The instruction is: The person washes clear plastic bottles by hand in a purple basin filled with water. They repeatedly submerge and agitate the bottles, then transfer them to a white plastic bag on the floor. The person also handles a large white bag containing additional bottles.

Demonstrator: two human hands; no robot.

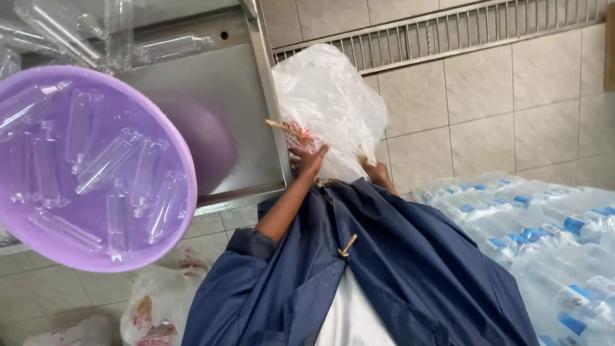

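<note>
clear plastic bag (pixel 327 106) — big, crinkled, translucent, held up in front of your chest, over the tiled floor (pixel 487 115) and just beside the edge of the steel table (pixel 218 109). a patch of red print shows near its lower left, with a thin tan strip poking out there.

your left hand (pixel 307 159) has its fingers curled shut on the bag's lower left, right at the printed patch. your right hand (pixel 378 172) grips the lower right; only the back of it shows, so the fingers look closed into the film but you cannot tell how firmly.

working note: with both hands low and the bulk of the bag above them, my read is the film will flop and fold over your wrists. keep the two grips apart so the bag stays spread, and gather film rather than pinch a single layer, since it looks thin and slippery.

outward: blue coat (pixel 384 275) open at the front, sleeve pushed up on the left arm. to your left a purple basin (pixel 176 160) on the table, holding clear empty bottles (pixel 109 160) lying every way; more of them piled behind it. to your right, shrink-wrapped packs of blue-capped bottles (pixel 544 237), near your elbow. low left, another crumpled bag (pixel 160 301) on the floor. a metal grate (pixel 448 29) runs along the far tiles.
</note>
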